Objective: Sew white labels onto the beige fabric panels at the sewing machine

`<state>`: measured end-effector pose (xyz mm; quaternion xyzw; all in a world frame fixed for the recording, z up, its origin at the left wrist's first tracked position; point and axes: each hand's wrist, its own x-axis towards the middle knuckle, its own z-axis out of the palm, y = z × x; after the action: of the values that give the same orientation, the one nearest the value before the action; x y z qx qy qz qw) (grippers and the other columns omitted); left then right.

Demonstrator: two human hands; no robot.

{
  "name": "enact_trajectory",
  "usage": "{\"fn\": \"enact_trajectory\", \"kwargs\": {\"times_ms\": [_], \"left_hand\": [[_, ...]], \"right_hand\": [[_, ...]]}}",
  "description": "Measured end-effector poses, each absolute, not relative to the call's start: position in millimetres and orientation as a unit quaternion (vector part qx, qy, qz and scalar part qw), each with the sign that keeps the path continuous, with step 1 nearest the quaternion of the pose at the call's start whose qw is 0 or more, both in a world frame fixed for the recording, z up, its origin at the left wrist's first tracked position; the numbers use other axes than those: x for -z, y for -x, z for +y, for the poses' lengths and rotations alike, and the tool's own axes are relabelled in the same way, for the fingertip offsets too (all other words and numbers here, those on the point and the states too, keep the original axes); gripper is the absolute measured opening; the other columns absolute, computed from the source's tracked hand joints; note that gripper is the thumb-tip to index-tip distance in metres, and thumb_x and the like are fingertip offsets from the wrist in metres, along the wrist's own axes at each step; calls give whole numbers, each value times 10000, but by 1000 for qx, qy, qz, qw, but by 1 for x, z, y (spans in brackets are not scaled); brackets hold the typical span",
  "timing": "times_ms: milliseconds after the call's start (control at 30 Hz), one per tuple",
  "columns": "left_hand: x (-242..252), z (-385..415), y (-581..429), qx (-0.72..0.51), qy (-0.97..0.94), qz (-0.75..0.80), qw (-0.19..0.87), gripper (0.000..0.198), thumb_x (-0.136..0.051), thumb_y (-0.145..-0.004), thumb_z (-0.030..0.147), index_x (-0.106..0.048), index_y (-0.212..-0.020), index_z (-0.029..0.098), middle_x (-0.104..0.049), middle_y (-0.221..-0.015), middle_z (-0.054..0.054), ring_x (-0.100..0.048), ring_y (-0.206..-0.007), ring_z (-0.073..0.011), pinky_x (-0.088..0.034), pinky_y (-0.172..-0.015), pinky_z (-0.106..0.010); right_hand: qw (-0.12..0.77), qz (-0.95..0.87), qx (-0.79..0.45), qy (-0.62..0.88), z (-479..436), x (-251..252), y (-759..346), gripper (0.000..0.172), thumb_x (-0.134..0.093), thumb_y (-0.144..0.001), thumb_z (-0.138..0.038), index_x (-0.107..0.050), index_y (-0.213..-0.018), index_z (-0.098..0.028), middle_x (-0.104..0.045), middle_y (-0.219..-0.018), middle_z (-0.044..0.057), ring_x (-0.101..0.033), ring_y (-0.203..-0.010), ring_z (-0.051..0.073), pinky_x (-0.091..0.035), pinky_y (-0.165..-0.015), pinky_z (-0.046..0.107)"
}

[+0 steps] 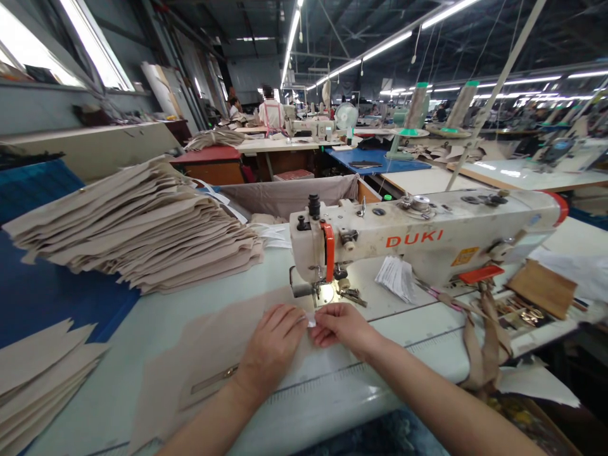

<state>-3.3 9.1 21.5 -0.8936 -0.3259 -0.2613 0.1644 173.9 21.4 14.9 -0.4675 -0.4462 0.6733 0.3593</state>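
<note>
My left hand (273, 339) rests on a beige fabric piece (213, 351) lying on the sewing table (118, 386), its fingers curled and pinching a small white label (311, 318). My right hand (339, 328) pinches the same label from the other side. Both hands sit just in front of the needle and presser foot (319, 292) of a white sewing machine (427, 237) marked DUKI. The fabric's far edge reaches under the machine head.
A tall stack of beige cut pieces (137, 228) lies to the left on a blue surface, another pile (38, 373) at the near left. A fabric-lined bin (289, 193) stands behind the machine. Beige strips (484, 342) hang off the right. People work at distant tables.
</note>
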Motion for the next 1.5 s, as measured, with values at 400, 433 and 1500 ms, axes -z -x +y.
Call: {"fn": "enact_trajectory", "kwargs": {"times_ms": [400,433,1500], "left_hand": [[-4,24,2,278,887,-367,19,224,-431,-916,117,-645,-877,170,-652,-861,-44,-586,-828,-170,-524,-762,-304],[-5,24,3,268,891,-366,18,223,-434,-914,115,-649,-892,173,-651,-869,-43,-586,-834,-170,-524,-764,-301],[-1,30,6,247,915,-297,117,309,-363,-925,79,-663,-951,150,-699,-934,-74,-621,-873,-187,-544,-802,-328]], "right_hand": [[215,-885,-104,399,-20,-10,-197,179,-518,-925,-180,-635,-1057,-153,-622,-942,78,-513,-901,221,-451,-815,330],[210,-886,-97,401,-21,-10,-197,181,-518,-927,-187,-632,-1065,-154,-618,-940,76,-508,-900,221,-451,-812,329],[220,-884,-100,400,-21,-7,-198,209,-489,-939,-185,-614,-1105,-161,-597,-941,76,-481,-917,211,-441,-834,325]]}}
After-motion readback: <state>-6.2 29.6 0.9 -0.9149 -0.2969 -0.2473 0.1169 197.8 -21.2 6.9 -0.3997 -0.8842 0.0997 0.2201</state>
